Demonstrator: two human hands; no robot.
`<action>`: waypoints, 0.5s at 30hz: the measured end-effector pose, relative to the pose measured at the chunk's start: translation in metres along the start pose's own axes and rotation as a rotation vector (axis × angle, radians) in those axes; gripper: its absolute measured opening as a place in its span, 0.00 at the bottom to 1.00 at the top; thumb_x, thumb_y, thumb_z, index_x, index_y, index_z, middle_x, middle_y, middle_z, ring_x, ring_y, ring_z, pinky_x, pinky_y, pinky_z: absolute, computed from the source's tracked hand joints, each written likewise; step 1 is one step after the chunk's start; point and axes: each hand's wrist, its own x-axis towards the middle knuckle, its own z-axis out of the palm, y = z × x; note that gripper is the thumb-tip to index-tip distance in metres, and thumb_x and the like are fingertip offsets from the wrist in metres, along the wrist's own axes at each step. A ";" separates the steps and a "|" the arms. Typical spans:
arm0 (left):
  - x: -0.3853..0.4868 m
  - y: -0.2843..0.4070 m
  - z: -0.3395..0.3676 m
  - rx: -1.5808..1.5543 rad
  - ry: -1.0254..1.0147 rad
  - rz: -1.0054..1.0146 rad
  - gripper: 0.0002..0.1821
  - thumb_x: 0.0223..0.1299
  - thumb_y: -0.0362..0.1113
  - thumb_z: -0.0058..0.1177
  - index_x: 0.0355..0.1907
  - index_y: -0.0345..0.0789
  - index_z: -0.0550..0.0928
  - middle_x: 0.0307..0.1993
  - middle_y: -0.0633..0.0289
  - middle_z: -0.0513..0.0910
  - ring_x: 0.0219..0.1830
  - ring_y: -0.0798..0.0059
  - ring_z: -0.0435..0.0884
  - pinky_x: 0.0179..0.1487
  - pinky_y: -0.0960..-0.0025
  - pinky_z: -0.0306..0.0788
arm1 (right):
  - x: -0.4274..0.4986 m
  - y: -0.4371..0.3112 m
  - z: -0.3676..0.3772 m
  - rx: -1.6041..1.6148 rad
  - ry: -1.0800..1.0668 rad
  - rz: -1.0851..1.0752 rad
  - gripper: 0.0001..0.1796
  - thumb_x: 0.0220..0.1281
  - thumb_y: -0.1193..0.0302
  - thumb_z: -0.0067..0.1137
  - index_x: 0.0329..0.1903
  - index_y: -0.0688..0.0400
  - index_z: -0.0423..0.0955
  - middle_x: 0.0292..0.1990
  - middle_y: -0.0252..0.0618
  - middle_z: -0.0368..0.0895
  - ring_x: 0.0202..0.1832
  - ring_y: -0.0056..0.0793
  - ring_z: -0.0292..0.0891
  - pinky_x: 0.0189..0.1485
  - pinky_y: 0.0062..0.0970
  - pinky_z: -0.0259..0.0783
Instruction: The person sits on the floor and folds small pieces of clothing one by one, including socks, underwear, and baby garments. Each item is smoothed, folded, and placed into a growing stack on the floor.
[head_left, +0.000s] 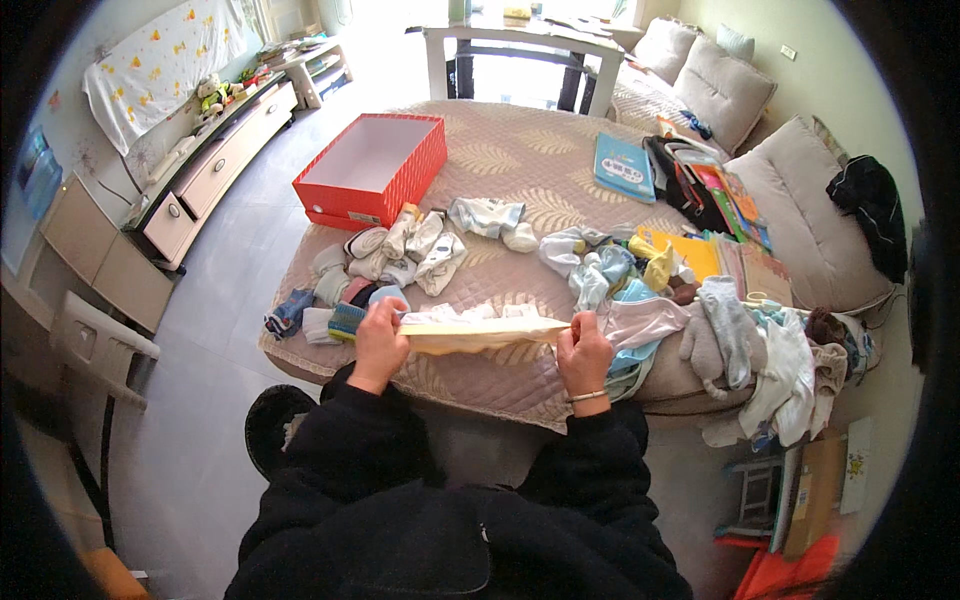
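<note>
A pale yellow and white cloth garment (480, 336) is stretched level between my two hands, just above the near edge of the bed. My left hand (381, 346) pinches its left end. Its right end is gripped by my right hand (583, 352), which has a bracelet at the wrist. Several rolled and folded socks (405, 251) lie beyond my left hand. Close beside that hand is a green and blue striped sock roll (346, 321). Past my right hand spreads a loose pile of small clothes (600, 266), with a pale pink garment (643, 321) nearest.
An open red box (409, 169) stands on the quilted bedspread (510, 150). Rightward lie a blue book (625, 166), a backpack (679, 184) and cushions (802, 210). Clothes including a white garment (784, 382) hang over the bed's right end. A low cabinet (217, 165) lines the left wall.
</note>
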 end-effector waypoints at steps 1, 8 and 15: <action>0.009 0.007 -0.011 -0.034 -0.058 -0.069 0.13 0.46 0.22 0.53 0.37 0.34 0.76 0.29 0.56 0.76 0.28 0.58 0.76 0.35 0.61 0.71 | 0.007 -0.007 -0.009 -0.005 0.031 0.001 0.05 0.56 0.73 0.56 0.33 0.56 0.69 0.18 0.42 0.73 0.23 0.48 0.74 0.27 0.42 0.69; 0.017 0.044 -0.060 -0.406 -0.231 0.055 0.14 0.47 0.19 0.47 0.39 0.35 0.76 0.30 0.70 0.73 0.30 0.84 0.70 0.35 0.80 0.66 | 0.032 -0.040 -0.066 -0.038 0.045 -0.230 0.07 0.54 0.74 0.57 0.38 0.55 0.76 0.29 0.41 0.79 0.29 0.43 0.78 0.31 0.41 0.72; 0.018 0.047 -0.074 -0.465 -0.422 -0.197 0.11 0.49 0.23 0.48 0.38 0.31 0.78 0.31 0.66 0.78 0.32 0.83 0.74 0.36 0.77 0.69 | 0.021 -0.026 -0.073 -0.078 -0.119 -0.181 0.05 0.55 0.74 0.54 0.30 0.57 0.79 0.28 0.41 0.78 0.28 0.42 0.77 0.31 0.36 0.71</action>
